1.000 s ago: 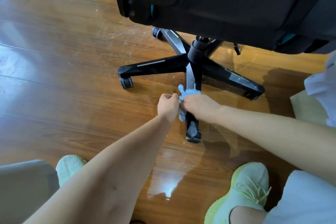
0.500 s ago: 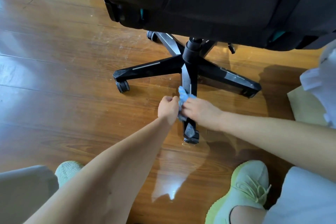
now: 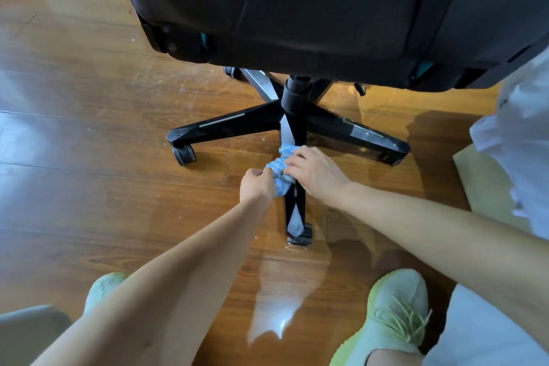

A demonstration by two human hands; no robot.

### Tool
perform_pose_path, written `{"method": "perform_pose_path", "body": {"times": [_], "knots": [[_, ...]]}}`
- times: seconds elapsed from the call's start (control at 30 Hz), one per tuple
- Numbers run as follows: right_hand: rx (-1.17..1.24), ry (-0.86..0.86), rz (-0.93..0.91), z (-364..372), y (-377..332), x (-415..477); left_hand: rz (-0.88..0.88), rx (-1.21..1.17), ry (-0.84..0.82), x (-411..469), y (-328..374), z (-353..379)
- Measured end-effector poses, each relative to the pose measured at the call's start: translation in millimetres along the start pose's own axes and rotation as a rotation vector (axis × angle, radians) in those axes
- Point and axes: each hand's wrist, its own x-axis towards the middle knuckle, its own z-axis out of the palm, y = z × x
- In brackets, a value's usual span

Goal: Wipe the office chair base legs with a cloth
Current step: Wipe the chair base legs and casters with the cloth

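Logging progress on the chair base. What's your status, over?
Left hand and right hand both grip the blue cloth. Cloth bunched against the near base leg, mid-length. Nothing blocking that leg.

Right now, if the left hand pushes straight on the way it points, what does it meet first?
The left hand grips the blue cloth; straight on, that bunch meets the near base leg directly behind it. Depth is hard to judge, so it may touch already.
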Motion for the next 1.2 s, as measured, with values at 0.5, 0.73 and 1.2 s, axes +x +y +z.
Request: {"method": "perform_pose_path", "body": {"times": [0.5, 0.73, 1.2], "knots": [[0.154, -0.153, -0.423, 31.9, -35.0, -91.8, -0.043, -0.052, -0.022, 9.9, 7.5, 25.4], [0.295, -0.178, -0.198, 14.3, -39.8, -84.2, -0.103, -0.113, 0.008, 30.3, 2.2, 4.7], [0.325, 0.147, 0.715, 13.4, -1.6, 11.4, -0.108, -0.105, -0.082, 22.7, 18.1, 4.8]]}}
